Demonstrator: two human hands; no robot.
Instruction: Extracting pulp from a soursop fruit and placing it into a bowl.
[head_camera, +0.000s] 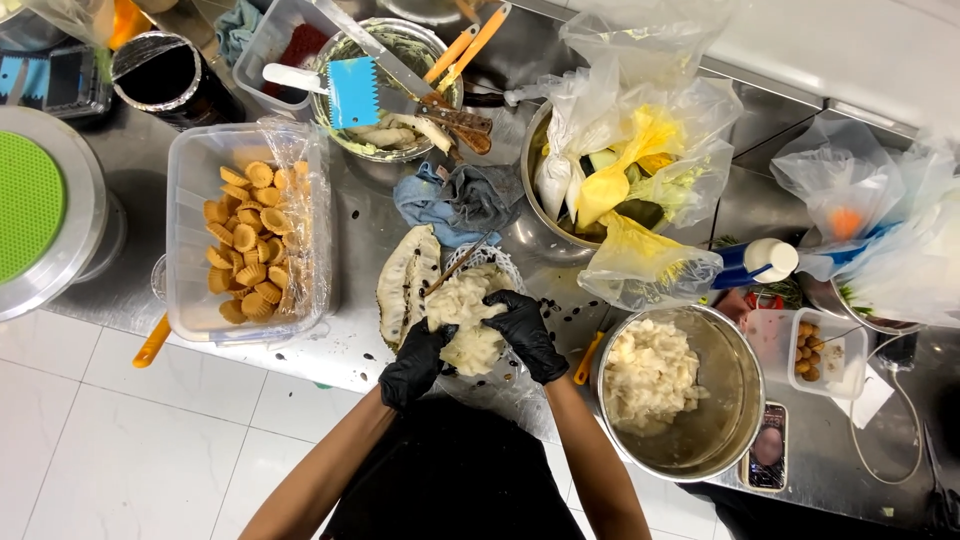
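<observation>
Centrally, near the counter's (130, 160) front edge, left hand (415, 365) and right hand (525, 335) clasp white fruit pulp (465, 320) between them; steel bowl (735, 400) lies rightward, nearer the right hand.

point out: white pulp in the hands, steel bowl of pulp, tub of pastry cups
white pulp (468, 322): head view, middle of the clump between both gloved hands.
steel bowl (728, 400): head view, bare inner wall, right side.
pastry cup tub (190, 180): head view, clear left wall.

tub of small pastry cups (250, 240) | blue scraper (353, 92) | steel bowl of white pulp (735, 400) | denim rag (462, 203)
</observation>
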